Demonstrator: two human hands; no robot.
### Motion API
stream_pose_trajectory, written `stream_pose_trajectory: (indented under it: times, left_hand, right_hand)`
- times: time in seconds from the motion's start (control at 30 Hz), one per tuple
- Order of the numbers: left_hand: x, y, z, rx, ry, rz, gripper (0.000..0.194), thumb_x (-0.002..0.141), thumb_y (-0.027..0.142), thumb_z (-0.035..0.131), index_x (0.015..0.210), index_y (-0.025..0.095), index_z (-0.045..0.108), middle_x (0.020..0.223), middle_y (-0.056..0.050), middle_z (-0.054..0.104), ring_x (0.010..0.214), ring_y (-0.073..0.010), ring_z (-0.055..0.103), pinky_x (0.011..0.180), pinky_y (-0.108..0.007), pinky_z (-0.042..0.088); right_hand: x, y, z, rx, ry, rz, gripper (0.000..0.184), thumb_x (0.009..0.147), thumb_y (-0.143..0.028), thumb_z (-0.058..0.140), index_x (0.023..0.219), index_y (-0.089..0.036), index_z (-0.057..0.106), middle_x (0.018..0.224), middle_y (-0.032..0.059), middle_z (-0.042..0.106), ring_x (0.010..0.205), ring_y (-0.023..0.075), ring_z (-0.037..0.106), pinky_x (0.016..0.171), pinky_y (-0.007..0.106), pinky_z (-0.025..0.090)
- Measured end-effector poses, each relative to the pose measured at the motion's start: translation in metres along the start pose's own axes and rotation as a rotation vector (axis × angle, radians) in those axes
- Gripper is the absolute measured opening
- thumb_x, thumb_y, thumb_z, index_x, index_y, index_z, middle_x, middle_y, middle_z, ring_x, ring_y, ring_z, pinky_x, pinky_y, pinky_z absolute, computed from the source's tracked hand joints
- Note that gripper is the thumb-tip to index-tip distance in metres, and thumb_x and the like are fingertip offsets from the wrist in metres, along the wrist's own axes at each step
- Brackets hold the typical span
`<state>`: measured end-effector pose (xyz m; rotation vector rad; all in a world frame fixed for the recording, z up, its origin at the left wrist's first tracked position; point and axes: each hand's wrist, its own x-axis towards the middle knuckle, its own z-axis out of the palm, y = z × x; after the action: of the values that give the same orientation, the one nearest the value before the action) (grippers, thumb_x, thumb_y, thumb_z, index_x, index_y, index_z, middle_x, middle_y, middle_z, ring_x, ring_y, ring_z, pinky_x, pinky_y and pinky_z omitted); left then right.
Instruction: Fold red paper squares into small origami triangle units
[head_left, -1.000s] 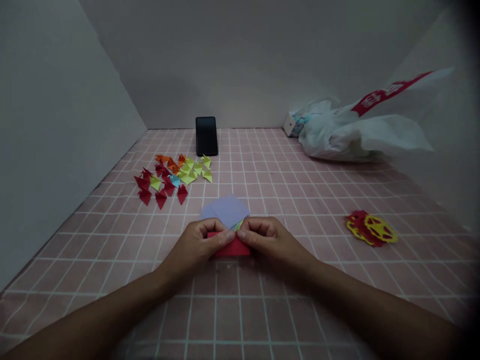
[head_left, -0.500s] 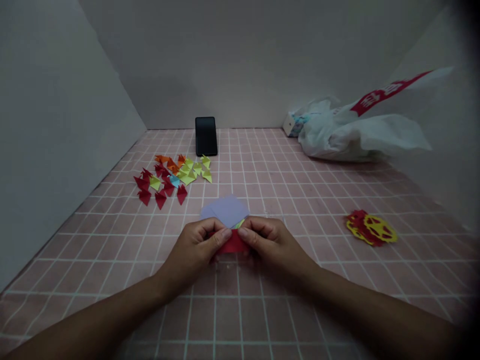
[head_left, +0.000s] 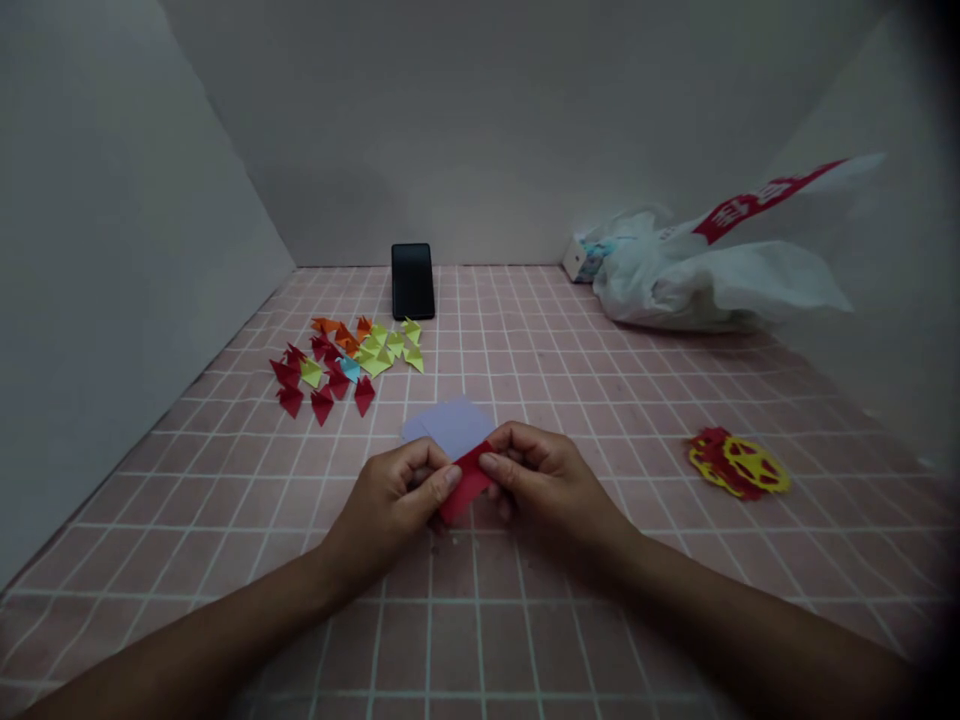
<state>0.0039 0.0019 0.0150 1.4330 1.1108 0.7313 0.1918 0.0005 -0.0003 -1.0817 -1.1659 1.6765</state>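
A small piece of red paper [head_left: 466, 486], folded and tilted, is pinched between my two hands. My left hand [head_left: 401, 498] grips its left edge, thumb on top and fingers curled beneath. At the upper right edge, my right hand [head_left: 541, 478] pinches it the same way, some fingertips showing below. Just beyond the hands lie flat sheets of lilac paper [head_left: 450, 424], partly covered by them. Farther left, several folded paper cranes [head_left: 322, 372] in red, orange, yellow and blue stand in a loose group.
A dark phone [head_left: 412, 282] leans upright at the back. On the right lie red and yellow cut-out shapes [head_left: 742, 464]. A white plastic bag [head_left: 690, 285] and a small box [head_left: 581, 258] sit at the back right. Pale walls enclose the pink checked tabletop [head_left: 600, 400].
The red paper has gone from level to tilted, its right end higher, and is lifted off the table. My right hand has risen slightly. The view has shifted a little upward.
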Motion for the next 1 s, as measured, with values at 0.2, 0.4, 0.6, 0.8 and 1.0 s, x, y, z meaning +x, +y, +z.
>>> stream_pose_trajectory:
  times: [0.2, 0.4, 0.6, 0.8, 1.0]
  left_hand:
    - [0.0027, 0.0016, -0.0009, -0.010, 0.022, -0.002, 0.021, 0.085, 0.034, 0.061, 0.074, 0.016, 0.063, 0.067, 0.001, 0.062, 0.060, -0.0114, 0.054, 0.056, -0.022, 0.041]
    - [0.0040, -0.0024, -0.0014, -0.081, 0.006, -0.059, 0.021, 0.083, 0.035, 0.064, 0.076, 0.016, 0.061, 0.066, 0.003, 0.057, 0.058, -0.0100, 0.049, 0.055, -0.021, 0.038]
    - [0.0028, -0.0025, 0.0002, -0.195, -0.013, -0.065, 0.019, 0.083, 0.034, 0.066, 0.079, 0.017, 0.059, 0.064, 0.004, 0.058, 0.055, -0.0088, 0.049, 0.053, -0.020, 0.038]
    - [0.0024, -0.0057, 0.0013, -0.352, 0.022, -0.080, 0.021, 0.080, 0.033, 0.069, 0.088, 0.019, 0.056, 0.065, 0.004, 0.061, 0.056, -0.0097, 0.055, 0.055, -0.020, 0.040]
    - [0.0018, -0.0071, 0.0010, -0.371, 0.052, -0.066, 0.018, 0.077, 0.030, 0.070, 0.084, 0.018, 0.058, 0.068, 0.001, 0.064, 0.060, -0.0125, 0.060, 0.060, -0.023, 0.046]
  right_hand:
    - [0.0022, 0.0031, 0.0014, 0.088, -0.113, 0.026, 0.013, 0.084, -0.027, 0.068, 0.082, -0.017, 0.060, 0.062, -0.0045, 0.058, 0.050, 0.0060, 0.050, 0.048, 0.019, 0.035]
    - [0.0035, 0.0020, 0.0024, 0.151, -0.070, 0.019, 0.013, 0.080, -0.024, 0.070, 0.087, -0.018, 0.060, 0.067, -0.0038, 0.060, 0.052, 0.0073, 0.054, 0.050, 0.020, 0.040]
    - [0.0021, 0.0009, 0.0006, 0.105, -0.049, -0.038, 0.011, 0.079, -0.021, 0.069, 0.086, -0.019, 0.061, 0.069, -0.0040, 0.059, 0.054, 0.0077, 0.055, 0.053, 0.021, 0.043]
    - [0.0036, 0.0044, -0.0021, 0.128, -0.078, -0.057, 0.006, 0.079, -0.019, 0.068, 0.085, -0.018, 0.066, 0.067, -0.0025, 0.062, 0.057, 0.0088, 0.058, 0.058, 0.022, 0.045]
    - [0.0040, 0.0062, -0.0038, 0.167, -0.101, -0.071, 0.004, 0.080, -0.020, 0.068, 0.083, -0.018, 0.068, 0.064, -0.0004, 0.067, 0.059, 0.0112, 0.062, 0.061, 0.026, 0.048]
